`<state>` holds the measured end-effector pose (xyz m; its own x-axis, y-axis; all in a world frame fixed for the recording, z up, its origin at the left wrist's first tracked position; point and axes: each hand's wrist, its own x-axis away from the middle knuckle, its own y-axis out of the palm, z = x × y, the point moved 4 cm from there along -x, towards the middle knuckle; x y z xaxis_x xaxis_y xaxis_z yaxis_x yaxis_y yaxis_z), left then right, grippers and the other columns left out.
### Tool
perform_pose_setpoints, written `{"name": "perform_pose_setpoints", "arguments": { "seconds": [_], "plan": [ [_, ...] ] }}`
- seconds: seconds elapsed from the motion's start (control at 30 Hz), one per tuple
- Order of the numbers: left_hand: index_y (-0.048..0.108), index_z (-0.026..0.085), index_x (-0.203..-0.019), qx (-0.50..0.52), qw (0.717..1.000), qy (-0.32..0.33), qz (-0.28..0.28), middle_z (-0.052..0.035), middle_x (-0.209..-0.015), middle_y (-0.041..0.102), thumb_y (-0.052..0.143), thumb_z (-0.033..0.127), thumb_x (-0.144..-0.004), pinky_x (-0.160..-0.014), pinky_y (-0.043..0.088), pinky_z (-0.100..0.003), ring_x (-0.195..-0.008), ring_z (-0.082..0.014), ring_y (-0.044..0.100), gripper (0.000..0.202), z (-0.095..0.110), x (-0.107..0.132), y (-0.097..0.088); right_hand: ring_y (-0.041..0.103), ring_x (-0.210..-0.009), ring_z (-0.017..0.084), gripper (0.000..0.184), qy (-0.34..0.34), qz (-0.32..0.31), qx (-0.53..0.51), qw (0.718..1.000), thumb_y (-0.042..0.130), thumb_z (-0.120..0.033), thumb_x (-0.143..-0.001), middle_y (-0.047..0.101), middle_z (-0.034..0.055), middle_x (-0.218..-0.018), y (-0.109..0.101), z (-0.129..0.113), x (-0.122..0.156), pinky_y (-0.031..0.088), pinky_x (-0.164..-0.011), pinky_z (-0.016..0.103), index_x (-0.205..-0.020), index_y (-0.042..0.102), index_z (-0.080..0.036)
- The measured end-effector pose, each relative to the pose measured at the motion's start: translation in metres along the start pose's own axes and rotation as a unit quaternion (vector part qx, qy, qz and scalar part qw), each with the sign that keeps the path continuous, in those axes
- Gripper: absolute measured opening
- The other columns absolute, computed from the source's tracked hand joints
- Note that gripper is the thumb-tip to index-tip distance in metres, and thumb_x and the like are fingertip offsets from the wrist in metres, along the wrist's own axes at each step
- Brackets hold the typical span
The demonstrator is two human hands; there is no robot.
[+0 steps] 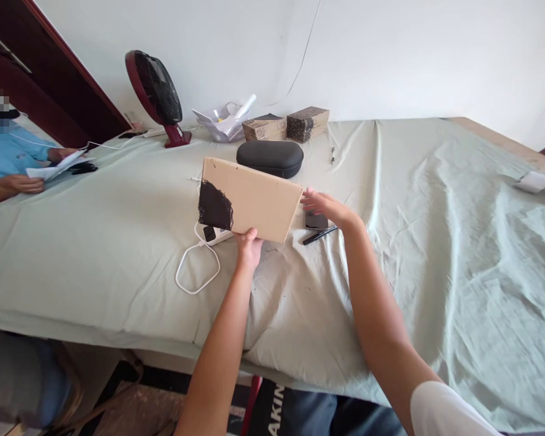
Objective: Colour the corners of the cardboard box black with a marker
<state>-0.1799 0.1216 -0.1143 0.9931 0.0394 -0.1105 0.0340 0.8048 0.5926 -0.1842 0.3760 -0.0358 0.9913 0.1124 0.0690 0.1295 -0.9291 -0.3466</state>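
Observation:
A tan cardboard box [263, 200], tilted above the table, has a large black scribbled patch at its left end. My left hand [249, 247] grips its lower edge, thumb on the near face and the other fingers hidden behind. At the box's right end is my right hand [324, 204], fingers stretched out, the tips at or just beside the edge; I cannot tell whether they touch. Below that hand lie a black marker pen [318, 235] and a dark flat object [315, 219]. Behind the box rests a black zip case [270, 156].
A white power strip [218, 235] with a looped cable lies left of my left hand. Farther back stand a fan [157, 91], a plastic basket [224, 128] and two cardboard boxes [307, 123]. At far left, a person in a blue sleeve [20, 151] holds papers.

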Motion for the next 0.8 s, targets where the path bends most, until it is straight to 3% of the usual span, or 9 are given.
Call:
{"name": "perform_pose_setpoints", "arguments": {
  "seconds": [0.03, 0.1, 0.17, 0.27, 0.4, 0.5, 0.67, 0.73, 0.8],
  "plan": [
    [0.059, 0.037, -0.134, -0.005, 1.000, 0.000, -0.005, -0.0075, -0.144, 0.066, 0.091, 0.049, -0.060, -0.098, 0.060, -0.044, -0.129, -0.0309, 0.066, 0.082, 0.000, 0.000, 0.001, 0.061, -0.140, 0.039, 0.089, -0.006, -0.050, -0.054, 0.997, 0.047, -0.087, -0.091, 0.060, 0.0120, -0.158, 0.009, -0.011, 0.004, 0.051, -0.114, 0.057, -0.159, 0.053, -0.030],
    [0.061, 0.034, -0.132, -0.014, 1.000, -0.001, -0.018, -0.0092, -0.138, 0.069, 0.093, 0.049, -0.058, -0.097, 0.061, -0.045, -0.129, -0.0320, 0.067, 0.082, -0.001, 0.002, 0.005, 0.049, -0.152, 0.038, 0.106, -0.045, -0.083, -0.099, 0.991, 0.061, -0.087, -0.085, 0.041, 0.0063, -0.174, 0.025, -0.029, 0.008, 0.047, -0.119, 0.058, -0.172, 0.025, -0.038],
    [0.063, 0.031, -0.131, -0.022, 0.999, -0.002, -0.029, -0.0109, -0.134, 0.071, 0.095, 0.051, -0.056, -0.097, 0.061, -0.046, -0.128, -0.0333, 0.067, 0.083, -0.001, 0.004, 0.008, 0.036, -0.161, 0.035, 0.131, -0.105, -0.047, -0.114, 0.987, 0.082, -0.075, -0.076, 0.028, 0.0040, -0.180, 0.036, -0.041, 0.008, 0.035, -0.130, 0.057, -0.175, 0.003, -0.039],
    [0.062, 0.034, -0.134, -0.026, 0.999, 0.007, -0.036, -0.0111, -0.140, 0.069, 0.095, 0.059, -0.057, -0.100, 0.061, -0.046, -0.136, -0.0333, 0.063, 0.087, 0.004, 0.004, 0.009, 0.028, -0.165, 0.033, 0.147, -0.166, 0.008, -0.141, 0.976, 0.089, -0.068, -0.072, 0.026, 0.0041, -0.181, 0.039, -0.047, 0.005, 0.022, -0.136, 0.054, -0.174, -0.011, -0.036],
    [0.059, 0.039, -0.140, -0.090, 0.985, 0.132, 0.059, -0.0073, -0.161, 0.054, 0.082, 0.066, -0.078, -0.110, 0.056, -0.044, -0.150, -0.0279, 0.052, 0.072, 0.022, 0.000, -0.006, 0.027, -0.165, 0.038, 0.146, -0.172, 0.058, -0.122, 0.976, 0.089, -0.068, -0.073, 0.027, 0.0043, -0.180, 0.015, -0.044, 0.010, 0.025, -0.136, 0.056, -0.174, -0.011, -0.035],
    [0.068, 0.029, -0.135, -0.169, 0.958, 0.202, 0.117, -0.0121, -0.154, 0.061, 0.079, 0.063, -0.086, -0.117, 0.051, -0.043, -0.145, -0.0284, 0.057, 0.061, 0.028, -0.002, -0.016, 0.027, -0.164, 0.041, 0.145, -0.162, 0.075, -0.092, 0.980, 0.089, -0.067, -0.073, 0.025, 0.0039, -0.181, -0.002, -0.044, 0.016, 0.025, -0.135, 0.059, -0.175, -0.008, -0.034],
    [0.072, 0.024, -0.134, -0.173, 0.960, 0.189, 0.112, -0.0144, -0.142, 0.070, 0.087, 0.056, -0.079, -0.119, 0.050, -0.043, -0.139, -0.0303, 0.064, 0.065, 0.026, -0.002, -0.016, 0.023, -0.167, 0.036, 0.136, -0.179, 0.062, -0.072, 0.979, 0.087, -0.056, -0.077, 0.020, 0.0029, -0.183, -0.005, -0.054, 0.025, 0.025, -0.136, 0.053, -0.176, -0.003, -0.034],
    [0.072, 0.025, -0.134, -0.149, 0.970, 0.166, 0.093, -0.0125, -0.141, 0.071, 0.087, 0.048, -0.078, -0.122, 0.047, -0.043, -0.141, -0.0304, 0.062, 0.062, 0.026, -0.002, -0.014, 0.023, -0.167, 0.034, 0.130, -0.179, 0.059, -0.041, 0.981, 0.087, -0.052, -0.075, 0.024, 0.0037, -0.181, -0.004, -0.059, 0.029, 0.026, -0.136, 0.050, -0.176, 0.007, -0.032],
    [0.076, 0.025, -0.129, -0.122, 0.979, 0.140, 0.081, -0.0098, -0.137, 0.073, 0.084, 0.046, -0.078, -0.124, 0.044, -0.044, -0.144, -0.0308, 0.060, 0.056, 0.024, -0.003, -0.015, 0.029, -0.164, 0.035, 0.119, -0.158, 0.044, -0.028, 0.986, 0.084, -0.054, -0.078, 0.032, 0.0035, -0.179, -0.004, -0.060, 0.033, 0.034, -0.132, 0.051, -0.175, 0.019, -0.033]
  ]
}}
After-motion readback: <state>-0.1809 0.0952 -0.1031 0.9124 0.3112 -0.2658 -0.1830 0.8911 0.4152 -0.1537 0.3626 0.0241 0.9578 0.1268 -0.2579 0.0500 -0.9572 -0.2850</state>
